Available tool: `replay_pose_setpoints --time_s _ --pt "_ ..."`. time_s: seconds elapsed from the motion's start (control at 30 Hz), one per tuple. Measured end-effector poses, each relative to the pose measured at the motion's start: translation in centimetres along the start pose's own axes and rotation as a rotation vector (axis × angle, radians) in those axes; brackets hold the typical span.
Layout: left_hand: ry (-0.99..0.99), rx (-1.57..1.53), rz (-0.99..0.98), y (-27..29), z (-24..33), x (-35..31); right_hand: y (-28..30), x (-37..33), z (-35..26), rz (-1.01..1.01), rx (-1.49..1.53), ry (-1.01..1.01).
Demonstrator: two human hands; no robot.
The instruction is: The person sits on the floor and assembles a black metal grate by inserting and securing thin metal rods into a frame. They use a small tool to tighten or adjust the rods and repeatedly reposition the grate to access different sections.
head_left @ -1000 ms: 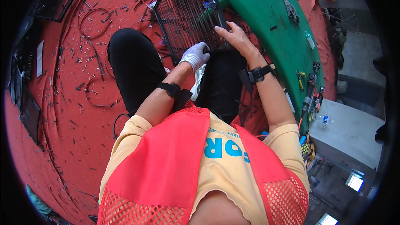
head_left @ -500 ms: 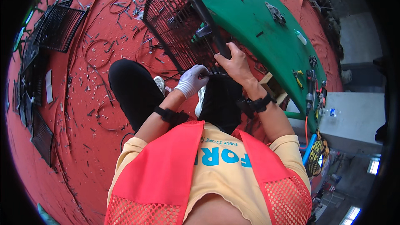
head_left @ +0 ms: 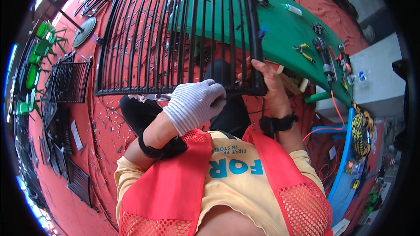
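A black slatted frame (head_left: 135,91) stands raised before me, its bars running away from me and its near rail crossing above my knees. My right hand (head_left: 273,88), bare, is wrapped round its near right corner, thumb on the side rail. In a white knitted glove, my left hand (head_left: 194,105) is closed in front of the near rail with its fingers curled. Whatever those fingers hold, if anything, is hidden. Small blue bits show on the two side rails.
Behind the frame and to its right is a green table (head_left: 280,39), with yellow-handled pliers (head_left: 302,52), a white bottle (head_left: 292,9) and a power tool (head_left: 324,61). More black frames (head_left: 70,81) lie at left on the red floor covering (head_left: 109,166), among scattered scraps and green stools (head_left: 33,70).
The frame has turned from a slanted, edge-on position to face me broadly and has come nearer. My right hand has moved down to its corner; my left hand has come closer to me.
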State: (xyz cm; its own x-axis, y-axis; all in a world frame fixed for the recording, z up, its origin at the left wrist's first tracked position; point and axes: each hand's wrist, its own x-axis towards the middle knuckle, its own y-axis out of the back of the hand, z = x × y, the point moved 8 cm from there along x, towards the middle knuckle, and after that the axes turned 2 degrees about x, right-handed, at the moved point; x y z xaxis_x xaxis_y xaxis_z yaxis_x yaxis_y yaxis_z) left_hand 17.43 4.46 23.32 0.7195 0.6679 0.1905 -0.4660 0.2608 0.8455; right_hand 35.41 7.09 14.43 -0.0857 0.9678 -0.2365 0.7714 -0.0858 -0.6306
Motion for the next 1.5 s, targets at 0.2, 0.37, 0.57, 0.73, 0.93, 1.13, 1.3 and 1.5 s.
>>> replay_pose_setpoints --time_s 0.2,0.37,0.57,0.73,0.93,1.13,1.3,1.5 --pt "0.119 -0.170 -0.253 -3.2 -2.7 0.0 2.9 0.1 6.3 0.009 0.225 -0.119" --pt "0.295 -0.388 -0.391 -6.8 -7.0 -1.8 3.4 0.6 7.9 0.099 -0.029 -0.094" --pt "0.538 -0.549 -0.436 -8.1 -9.7 -1.8 5.0 2.8 7.5 0.149 -0.148 0.036" --pt "0.473 -0.525 -0.395 -8.2 -9.0 -0.5 7.7 1.9 5.2 0.399 -0.719 0.382" --pt "0.453 -0.490 -0.383 -10.0 -9.6 -0.2 4.9 -3.6 1.4 0.322 -0.711 0.656" --pt "0.410 -0.608 -0.261 -8.1 -7.4 -0.4 -2.5 -6.7 3.9 0.019 -0.800 0.558" --pt "0.554 -0.956 -0.046 -3.6 -4.8 -1.6 -4.8 -7.1 6.7 -0.171 -0.840 0.441" --pt "0.477 -1.389 0.353 0.9 -3.0 -0.3 -8.1 -7.6 7.5 -0.370 -1.086 0.616"
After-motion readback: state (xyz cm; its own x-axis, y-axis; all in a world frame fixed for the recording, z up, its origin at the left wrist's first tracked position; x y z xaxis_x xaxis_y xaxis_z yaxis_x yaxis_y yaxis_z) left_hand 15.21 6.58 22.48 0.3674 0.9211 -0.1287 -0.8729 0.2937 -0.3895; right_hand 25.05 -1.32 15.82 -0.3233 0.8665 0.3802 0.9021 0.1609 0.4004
